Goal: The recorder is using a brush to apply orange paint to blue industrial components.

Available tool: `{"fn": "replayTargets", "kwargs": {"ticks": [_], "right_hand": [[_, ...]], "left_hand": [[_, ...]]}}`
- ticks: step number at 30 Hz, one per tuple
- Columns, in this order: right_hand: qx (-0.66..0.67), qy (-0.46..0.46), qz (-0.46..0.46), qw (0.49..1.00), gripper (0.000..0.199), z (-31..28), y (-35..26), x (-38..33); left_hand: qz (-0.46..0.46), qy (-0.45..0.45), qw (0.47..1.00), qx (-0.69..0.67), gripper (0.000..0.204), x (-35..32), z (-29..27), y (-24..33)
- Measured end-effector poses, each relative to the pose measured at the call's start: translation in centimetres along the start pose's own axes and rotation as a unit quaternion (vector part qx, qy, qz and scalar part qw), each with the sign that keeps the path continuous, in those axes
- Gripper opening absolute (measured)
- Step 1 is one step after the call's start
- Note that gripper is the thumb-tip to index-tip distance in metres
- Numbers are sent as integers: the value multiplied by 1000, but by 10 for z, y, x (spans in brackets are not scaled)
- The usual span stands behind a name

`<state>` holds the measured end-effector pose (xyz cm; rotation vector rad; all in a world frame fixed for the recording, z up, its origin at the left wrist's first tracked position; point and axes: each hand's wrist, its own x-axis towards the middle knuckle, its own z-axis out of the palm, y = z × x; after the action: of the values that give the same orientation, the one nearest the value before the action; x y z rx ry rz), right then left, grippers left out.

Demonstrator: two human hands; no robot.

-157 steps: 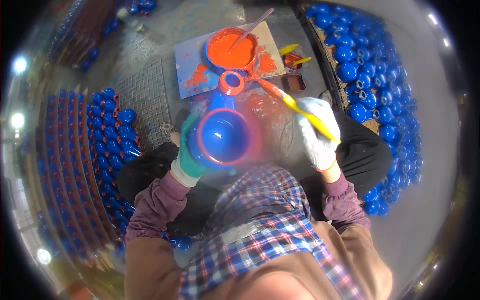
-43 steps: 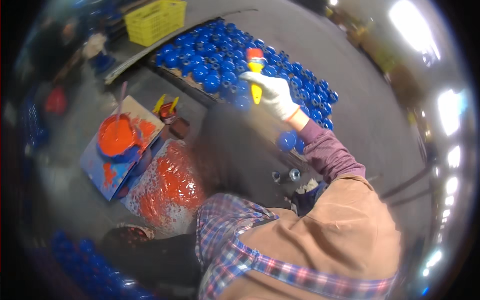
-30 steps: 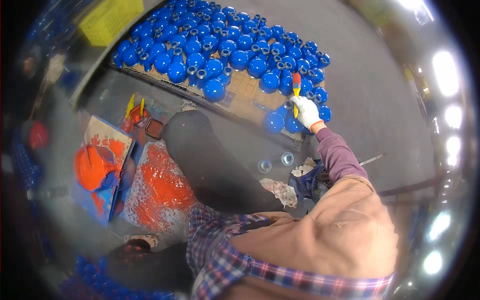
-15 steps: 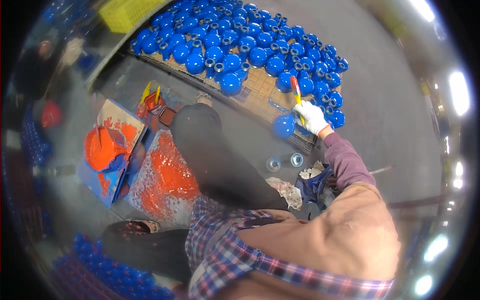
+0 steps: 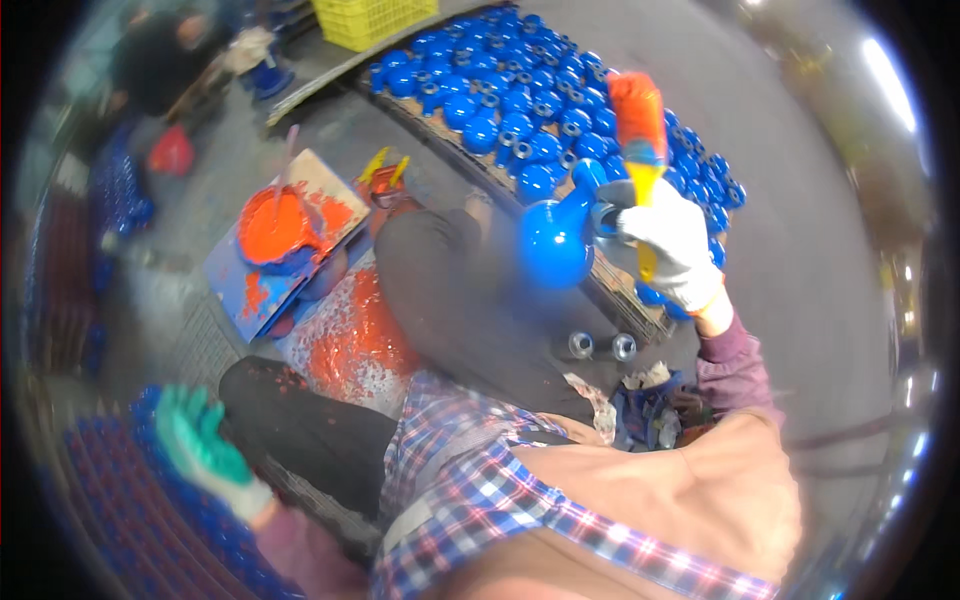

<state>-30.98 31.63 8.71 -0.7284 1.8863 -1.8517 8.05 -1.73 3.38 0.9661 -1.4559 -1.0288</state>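
My right hand (image 5: 672, 240), in a white glove, is closed around the yellow handle of a paintbrush (image 5: 643, 140) whose bristles point up and are coated in orange-red paint. That hand also grips a glossy blue ball-shaped metal fitting (image 5: 556, 245) by its bare metal end, holding it above my leg. At the lower left my left hand (image 5: 203, 440), in a glove with a green coating, has its fingers apart and holds nothing. Beneath it lie rows of blue parts (image 5: 150, 500). A pot of orange-red paint (image 5: 272, 228) with a stick stands on a paint-splashed board (image 5: 318, 190).
Many blue fittings (image 5: 480, 135) crowd a low pallet ahead, beside a yellow crate (image 5: 365, 22). Paint-smeared plastic (image 5: 350, 330) covers something beside my leg. Two metal rings (image 5: 602, 346) and a dark container (image 5: 655, 410) sit right of it. Another person (image 5: 165, 60) is at the far left.
My right hand has lifted a blue fitting off the pallet area and brought it closer, with the brush still held. My left hand has come into view at the lower left.
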Motion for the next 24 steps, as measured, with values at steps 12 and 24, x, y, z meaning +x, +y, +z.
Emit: {"fn": "replayTargets", "kwargs": {"ticks": [12, 24], "right_hand": [[-159, -276, -480, 817, 42, 143, -63, 64], [85, -239, -127, 959, 38, 199, 45, 74]], "left_hand": [[-353, -463, 724, -370, 92, -49, 128, -26], [-466, -322, 683, -461, 92, -33, 60, -57]]}}
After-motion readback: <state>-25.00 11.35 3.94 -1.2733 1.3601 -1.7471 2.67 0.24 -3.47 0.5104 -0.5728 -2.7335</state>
